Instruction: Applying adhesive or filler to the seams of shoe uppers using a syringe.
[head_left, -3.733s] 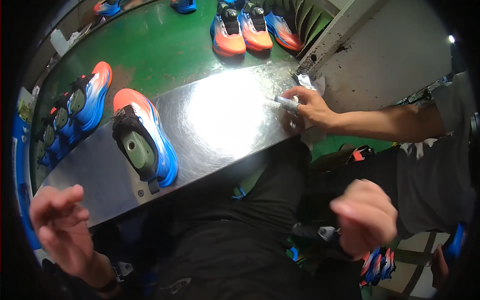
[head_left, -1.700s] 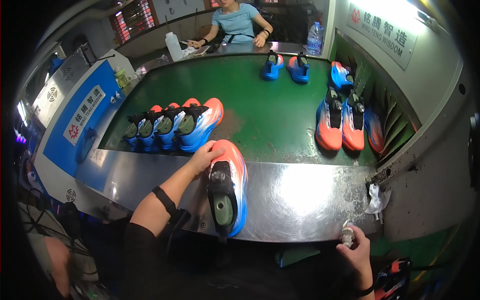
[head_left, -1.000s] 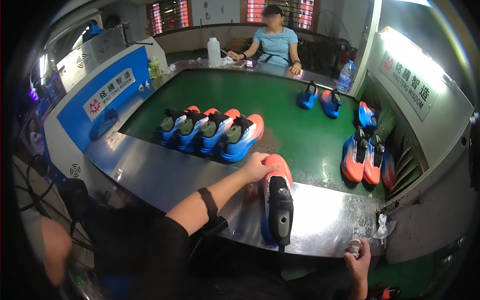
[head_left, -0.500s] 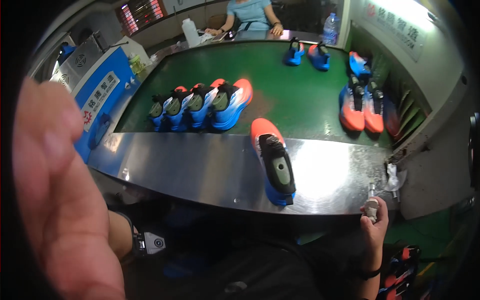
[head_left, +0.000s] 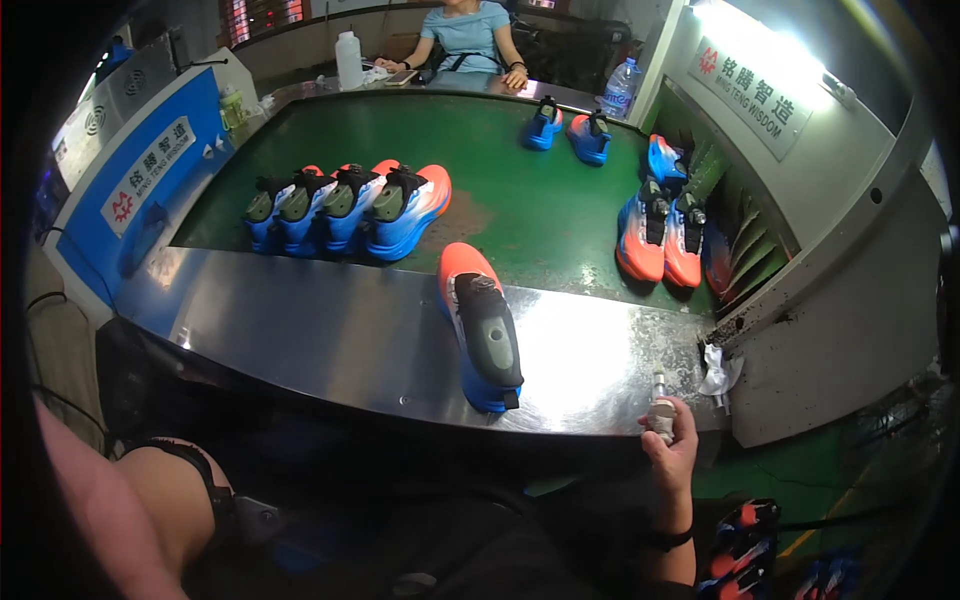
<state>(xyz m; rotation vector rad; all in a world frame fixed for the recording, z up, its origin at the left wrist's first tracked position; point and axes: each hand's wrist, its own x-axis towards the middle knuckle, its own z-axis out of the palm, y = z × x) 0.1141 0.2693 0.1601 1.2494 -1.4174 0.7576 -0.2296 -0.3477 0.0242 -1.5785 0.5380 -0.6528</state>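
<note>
My right hand (head_left: 672, 440), at the right end of the metal ledge, is closed around a small hand tool (head_left: 660, 415) with a pale, wrapped-looking grip and a silver tip. The tool's exact kind does not show. My left forearm (head_left: 105, 510) rises blurred at the lower left edge; its hand lies outside the picture. A running shoe (head_left: 480, 330) in orange, white and blue rests on the metal ledge (head_left: 330, 320), toe pointing away, apart from both hands. An olive insert with a round hole shows in its opening.
Several like shoes (head_left: 345, 210) stand in a row on the green belt (head_left: 530, 220), left of centre. More shoes (head_left: 660, 235) stand by the right-hand machine wall (head_left: 830, 330). Crumpled white material (head_left: 716, 375) hangs at the ledge corner. A person (head_left: 465, 45) sits at the far end.
My view has swung right, so the scene sits further left. My left hand, large and near before, has left the picture. My right hand keeps its hold on the tool.
</note>
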